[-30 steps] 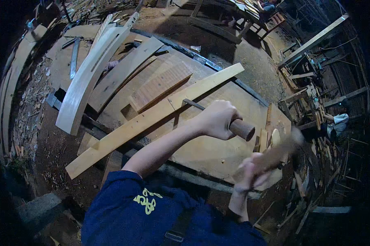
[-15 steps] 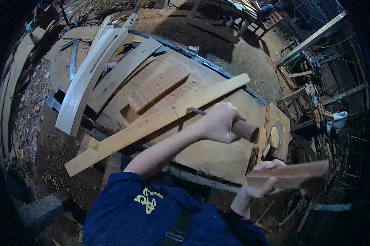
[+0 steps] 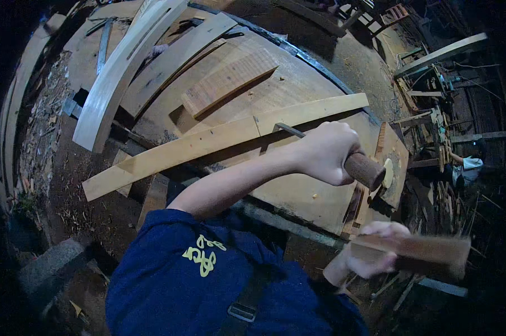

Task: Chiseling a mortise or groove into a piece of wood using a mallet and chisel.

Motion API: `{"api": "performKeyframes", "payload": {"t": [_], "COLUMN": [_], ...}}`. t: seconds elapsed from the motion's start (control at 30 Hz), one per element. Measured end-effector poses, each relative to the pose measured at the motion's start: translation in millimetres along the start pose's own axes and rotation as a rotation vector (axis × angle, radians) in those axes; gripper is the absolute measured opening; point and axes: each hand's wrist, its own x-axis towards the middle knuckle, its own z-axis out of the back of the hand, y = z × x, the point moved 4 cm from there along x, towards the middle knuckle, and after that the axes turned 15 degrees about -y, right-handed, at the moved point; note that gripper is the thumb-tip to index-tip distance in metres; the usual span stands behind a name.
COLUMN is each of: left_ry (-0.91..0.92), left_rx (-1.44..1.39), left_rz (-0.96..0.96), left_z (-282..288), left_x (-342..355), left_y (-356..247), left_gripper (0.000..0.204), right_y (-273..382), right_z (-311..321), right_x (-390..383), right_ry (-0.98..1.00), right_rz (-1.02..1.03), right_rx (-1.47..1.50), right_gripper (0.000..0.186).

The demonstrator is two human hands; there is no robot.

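Note:
My left hand [image 3: 331,154] is closed around the round brown wooden handle of a chisel [image 3: 365,170]. Its dark metal blade points left, and its tip is at the long pale plank [image 3: 208,140]; whether it touches the wood I cannot tell. A dark line crosses the plank just left of the tip. In my right hand [image 3: 379,252], low on the right, is a thick brown wooden block [image 3: 432,252], gripped at its left end and slightly blurred. The block is apart from the chisel handle.
The plank rests across a wide wooden worktop [image 3: 309,207]. Behind it lie a reddish board [image 3: 230,81] and curved pale pieces [image 3: 124,73]. A pale oval piece [image 3: 388,173] sits on a block at the right. Another person [image 3: 467,168] is far right. Wood scraps litter the ground.
My left hand with the chisel appears further right in the view, and the block in my right hand has shifted right and slightly down. The whole scene has shifted as the view turned.

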Motion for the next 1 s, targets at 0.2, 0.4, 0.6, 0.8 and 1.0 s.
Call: {"api": "performKeyframes", "payload": {"t": [0.2, 0.4, 0.6, 0.8, 1.0], "left_ry": [0.027, -0.011, 0.02, 0.019, 0.018], "left_rx": [0.006, 0.061, 0.041, 0.038, 0.057], "left_rz": [0.025, -0.006, 0.009, 0.016, 0.016], "left_z": [0, -1, -2, -1, -3], "left_x": [-3, -6, -4, -3, -6], "left_y": [-1, -1, 0, 0, -2], "left_gripper": [0.016, 0.016, 0.015, 0.014, 0.014], "right_y": [-3, -5, -2, -11, -39], "right_z": [-8, 6, 12, 11, 35], "right_x": [8, -5, -8, -4, -12], "right_ry": [0.201, 0.297, -0.076, 0.226, -0.146], "right_rz": [-0.618, -0.215, -0.405, -0.2, -1.069], "right_rx": [0.532, -0.504, 0.197, -0.117, 1.164], "right_gripper": [0.064, 0.07, 0.057, 0.051, 0.055]}}
